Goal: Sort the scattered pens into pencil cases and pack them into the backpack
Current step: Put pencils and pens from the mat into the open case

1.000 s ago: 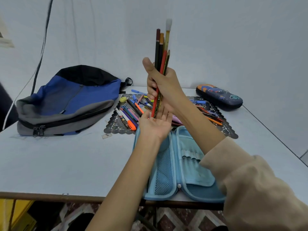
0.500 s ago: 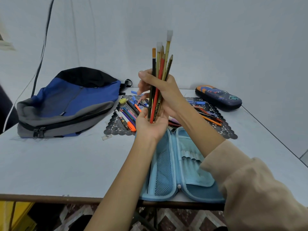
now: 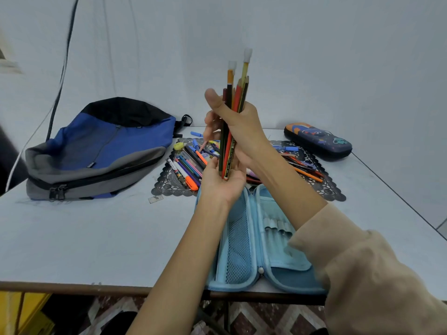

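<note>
My right hand (image 3: 239,126) grips a bundle of pencils (image 3: 235,97) upright above the table. Their lower ends stand on the palm of my left hand (image 3: 221,182), which lies flat under them with fingers relaxed. Below my hands a light blue pencil case (image 3: 256,240) lies open at the table's front edge, its mesh pocket and elastic loops showing. More scattered pens (image 3: 188,165) lie on a black lace mat (image 3: 169,187) behind it. A blue, grey and black backpack (image 3: 96,151) lies zipped at the left.
A dark patterned pencil case (image 3: 316,141) lies shut at the back right. A black cable (image 3: 60,76) hangs down the wall at the left. The table's right edge (image 3: 396,192) runs diagonally close to the mat. A small scrap (image 3: 155,199) lies in front of the mat.
The pencil bundle has dropped slightly and its ends have evened out on my left palm. My right hand still grips it; the camera has tilted a little.
</note>
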A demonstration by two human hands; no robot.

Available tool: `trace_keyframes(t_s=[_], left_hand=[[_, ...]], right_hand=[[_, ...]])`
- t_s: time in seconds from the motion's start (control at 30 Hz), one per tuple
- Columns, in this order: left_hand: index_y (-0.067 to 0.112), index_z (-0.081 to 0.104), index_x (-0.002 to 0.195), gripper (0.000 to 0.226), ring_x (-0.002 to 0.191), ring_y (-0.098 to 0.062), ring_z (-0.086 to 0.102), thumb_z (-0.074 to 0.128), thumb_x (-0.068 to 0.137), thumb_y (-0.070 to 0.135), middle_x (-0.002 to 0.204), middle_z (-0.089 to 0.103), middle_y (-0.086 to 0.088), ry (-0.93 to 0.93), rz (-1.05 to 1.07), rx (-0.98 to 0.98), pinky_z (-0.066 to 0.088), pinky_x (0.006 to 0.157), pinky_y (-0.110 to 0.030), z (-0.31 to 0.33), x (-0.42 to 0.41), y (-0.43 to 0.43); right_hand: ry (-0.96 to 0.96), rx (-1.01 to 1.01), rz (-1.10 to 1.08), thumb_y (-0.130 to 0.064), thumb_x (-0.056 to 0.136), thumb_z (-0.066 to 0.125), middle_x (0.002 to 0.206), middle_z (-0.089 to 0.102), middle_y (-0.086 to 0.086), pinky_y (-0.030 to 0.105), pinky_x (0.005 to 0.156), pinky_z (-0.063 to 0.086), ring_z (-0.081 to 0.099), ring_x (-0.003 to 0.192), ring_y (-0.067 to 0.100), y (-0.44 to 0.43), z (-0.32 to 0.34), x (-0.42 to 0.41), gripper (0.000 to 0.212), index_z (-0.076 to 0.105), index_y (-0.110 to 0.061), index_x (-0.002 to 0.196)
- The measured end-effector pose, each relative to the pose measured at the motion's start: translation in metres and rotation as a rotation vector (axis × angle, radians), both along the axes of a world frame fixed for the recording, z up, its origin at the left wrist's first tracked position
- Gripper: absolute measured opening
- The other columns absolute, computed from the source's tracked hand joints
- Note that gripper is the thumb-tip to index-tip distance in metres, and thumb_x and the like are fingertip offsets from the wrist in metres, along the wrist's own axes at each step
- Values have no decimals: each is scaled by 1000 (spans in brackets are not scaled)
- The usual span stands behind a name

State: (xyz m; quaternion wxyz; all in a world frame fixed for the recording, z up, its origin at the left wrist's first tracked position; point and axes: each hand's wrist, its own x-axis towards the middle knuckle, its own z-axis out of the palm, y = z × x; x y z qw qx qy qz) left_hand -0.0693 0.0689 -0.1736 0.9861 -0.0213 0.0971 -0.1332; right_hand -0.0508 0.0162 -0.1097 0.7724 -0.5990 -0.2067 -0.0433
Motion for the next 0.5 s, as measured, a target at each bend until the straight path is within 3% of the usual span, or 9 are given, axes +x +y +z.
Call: trace_keyframes(t_s=[0.17, 0.33, 0.5], left_hand=[[3, 63, 75, 35, 71, -19, 63, 41, 101, 13, 63, 67, -10, -17, -6, 93, 56, 48, -28, 4, 1, 2], [3, 62, 85, 30, 80, -20, 61, 39, 102, 14, 74, 66, -11, 27, 8, 145, 53, 70, -30, 1, 5, 3], [2, 60, 88, 34, 75, -20, 59, 38, 105, 21, 59, 66, -13, 44, 13, 167, 56, 50, -28, 1, 0, 3]], right_hand=[[-90, -159, 43, -17, 86, 72, 66, 61, 12, 34, 60, 53, 59, 54, 26, -1, -11, 2, 16, 61, -6, 86], [-85, -71, 71, -16, 93, 64, 59, 52, 4, 26, 47, 46, 48, 43, 18, -2, -15, 3, 11, 56, -11, 86], [-74, -46, 37, -20, 94, 62, 54, 45, -2, 24, 43, 38, 39, 40, 13, 1, -18, 4, 16, 52, -11, 85]])
